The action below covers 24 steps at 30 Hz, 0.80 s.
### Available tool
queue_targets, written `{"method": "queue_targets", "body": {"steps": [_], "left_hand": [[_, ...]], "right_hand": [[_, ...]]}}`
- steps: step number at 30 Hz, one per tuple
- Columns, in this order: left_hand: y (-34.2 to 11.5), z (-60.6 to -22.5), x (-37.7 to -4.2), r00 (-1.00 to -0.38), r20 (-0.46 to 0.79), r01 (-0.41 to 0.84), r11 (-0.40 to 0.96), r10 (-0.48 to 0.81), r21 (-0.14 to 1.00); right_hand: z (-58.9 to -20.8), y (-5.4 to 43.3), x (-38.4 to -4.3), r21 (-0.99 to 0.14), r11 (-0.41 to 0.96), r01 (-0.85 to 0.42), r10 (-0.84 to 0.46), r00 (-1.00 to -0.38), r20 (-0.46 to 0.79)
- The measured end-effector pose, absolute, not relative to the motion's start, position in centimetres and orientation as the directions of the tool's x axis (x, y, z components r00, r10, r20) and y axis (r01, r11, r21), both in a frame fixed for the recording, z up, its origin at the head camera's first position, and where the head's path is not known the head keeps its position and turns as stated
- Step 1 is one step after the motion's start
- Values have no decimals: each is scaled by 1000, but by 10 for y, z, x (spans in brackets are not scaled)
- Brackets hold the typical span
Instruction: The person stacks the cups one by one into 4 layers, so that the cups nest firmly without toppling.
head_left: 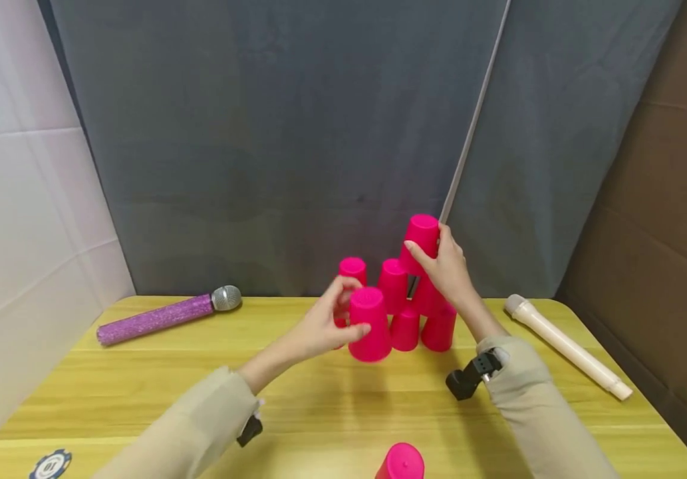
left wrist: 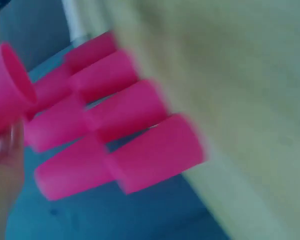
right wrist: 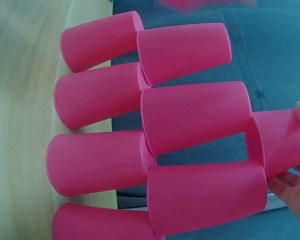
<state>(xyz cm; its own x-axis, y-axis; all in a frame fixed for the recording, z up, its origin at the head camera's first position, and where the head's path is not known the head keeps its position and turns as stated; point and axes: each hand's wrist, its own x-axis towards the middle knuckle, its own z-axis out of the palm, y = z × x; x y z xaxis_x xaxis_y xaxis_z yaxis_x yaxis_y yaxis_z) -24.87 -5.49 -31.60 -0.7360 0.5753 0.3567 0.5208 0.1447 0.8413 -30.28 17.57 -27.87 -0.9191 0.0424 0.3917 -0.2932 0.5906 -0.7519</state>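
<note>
Upside-down pink cups stand stacked in tiers at the table's back, with several in the bottom row [right wrist: 97,162] and three in the second row [right wrist: 195,117]. My right hand [head_left: 447,269] grips one pink cup [right wrist: 282,142] by its sides. In the right wrist view, that cup's rim meets two second-row cups, bridging the gap between them. My left hand [head_left: 325,322] holds another inverted pink cup [head_left: 370,326] in front of the stack's left part, thumb on its near side. The left wrist view shows this held cup [left wrist: 7,90] blurred, above the second row's level.
A purple glittery microphone [head_left: 166,316] lies at the back left and a white one [head_left: 567,346] at the right. One more pink cup [head_left: 402,462] stands at the front edge. A poker chip [head_left: 51,464] lies front left. A grey curtain [head_left: 271,146] hangs behind the stack.
</note>
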Motion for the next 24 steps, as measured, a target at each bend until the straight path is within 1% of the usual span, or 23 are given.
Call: {"method": "queue_targets", "body": {"steps": [2, 4, 6, 9, 14, 19, 24], "left_hand": [[-49, -297, -261, -759, 451, 568, 137, 470, 812], [-43, -280, -276, -770, 512, 606, 189, 381, 772], [-38, -267, -289, -772, 545, 627, 256, 326, 736], [-30, -257, -304, -799, 526, 601, 355, 291, 716], [-22, -261, -317, -858, 435, 514, 475, 274, 714], [-20, -265, -321, -874, 407, 485, 531, 266, 695], [-18, -265, -324, -871, 413, 490, 536, 265, 688]], "right_hand": [[-277, 175, -303, -747, 593, -301, 39, -916, 400], [-276, 174, -303, -743, 594, -308, 34, -913, 406], [-275, 173, -303, -742, 594, -311, 33, -912, 409], [-277, 172, -303, -747, 592, -302, 30, -918, 394], [-281, 169, -302, -758, 585, -287, 22, -929, 369], [-280, 167, -302, -754, 588, -294, 22, -926, 378], [-278, 168, -305, -739, 601, -306, 8, -922, 388]]}}
